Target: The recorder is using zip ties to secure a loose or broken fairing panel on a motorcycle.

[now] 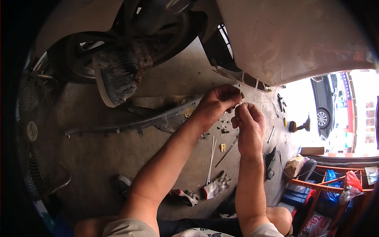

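Observation:
My left hand (220, 102) and my right hand (250, 120) meet below the lower edge of a light vehicle body panel (284, 39). My left fingers pinch a small tan piece (242, 96), too small to name. My right fingers are closed just below it, nearly touching; what they hold is hidden. Beneath my hands, a long dark plastic strip (154, 119) lies on the concrete floor (90, 158) among small scattered fasteners (224, 128), a yellow clip (222, 147) and thin rods (210, 162).
Above left is a wheel (83, 67) with a dark ribbed part (116, 77). A wire fan guard (33, 166) stands left. Soiled gloves (217, 185), tools (282, 103) and a drill (301, 125) lie around. An orange rack (318, 185) with bags stands right; a parked car (321, 116) is outside.

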Tool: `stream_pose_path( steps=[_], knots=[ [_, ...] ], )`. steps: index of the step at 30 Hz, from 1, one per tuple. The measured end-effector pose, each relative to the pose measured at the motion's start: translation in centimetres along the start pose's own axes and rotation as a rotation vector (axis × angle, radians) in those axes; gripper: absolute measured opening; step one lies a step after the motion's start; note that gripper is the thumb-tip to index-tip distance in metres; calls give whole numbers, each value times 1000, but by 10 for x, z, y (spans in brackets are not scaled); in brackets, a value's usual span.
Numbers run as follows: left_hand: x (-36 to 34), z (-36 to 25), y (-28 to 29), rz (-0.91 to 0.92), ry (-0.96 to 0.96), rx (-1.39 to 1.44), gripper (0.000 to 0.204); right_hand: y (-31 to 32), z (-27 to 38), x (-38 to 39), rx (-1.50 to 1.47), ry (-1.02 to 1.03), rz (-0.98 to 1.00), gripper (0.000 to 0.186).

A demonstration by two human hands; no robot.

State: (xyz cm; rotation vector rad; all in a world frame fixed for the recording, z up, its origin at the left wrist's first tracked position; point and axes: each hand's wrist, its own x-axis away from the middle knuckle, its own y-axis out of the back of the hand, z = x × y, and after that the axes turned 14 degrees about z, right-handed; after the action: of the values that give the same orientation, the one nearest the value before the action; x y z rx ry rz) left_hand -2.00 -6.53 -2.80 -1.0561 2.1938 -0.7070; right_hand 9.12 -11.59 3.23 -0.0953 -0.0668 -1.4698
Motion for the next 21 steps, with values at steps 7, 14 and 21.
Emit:
stream_pose_path(
  steps=[7,14,21],
  knots=[
    [3,6,1,116,64,72,11,-8,-5,3,-109,19,-125,17],
    [-2,9,1,145,81,92,14,-6,0,7,-150,19,-23,18],
    [-2,10,2,191,46,194,15,12,-5,8,-217,47,166,18]
  ],
)
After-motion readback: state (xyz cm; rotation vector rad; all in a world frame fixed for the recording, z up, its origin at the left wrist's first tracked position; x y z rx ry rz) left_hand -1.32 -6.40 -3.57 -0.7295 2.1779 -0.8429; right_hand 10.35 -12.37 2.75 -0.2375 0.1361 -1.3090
